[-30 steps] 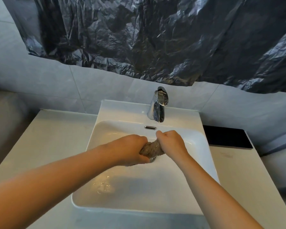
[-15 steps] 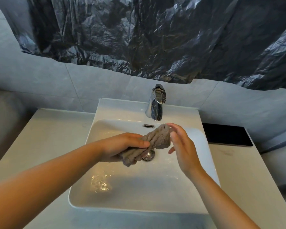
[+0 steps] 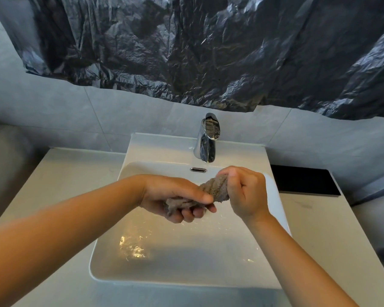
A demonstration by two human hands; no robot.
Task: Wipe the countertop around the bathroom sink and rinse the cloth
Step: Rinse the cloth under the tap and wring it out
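A grey-brown cloth [image 3: 215,189], rolled and twisted into a rope, is held over the white sink basin [image 3: 186,262]. My left hand [image 3: 175,196] is closed around its lower left end, and my right hand [image 3: 246,191] grips its upper right end. The basin bottom is wet, with glinting drops. The chrome tap [image 3: 206,140] stands at the back of the sink, and no water stream shows under it. The pale countertop [image 3: 60,180] runs on both sides of the sink.
A flat black rectangular object [image 3: 304,182] lies on the countertop to the right of the sink. Crumpled black plastic sheeting [image 3: 208,47] covers the wall above the grey tiles. A grey surface [image 3: 5,165] stands at the far left.
The hands eased apart on the cloth half a second ago, with the right hand open beside it. Now the right hand has closed on the upper end again and the cloth is twisted.
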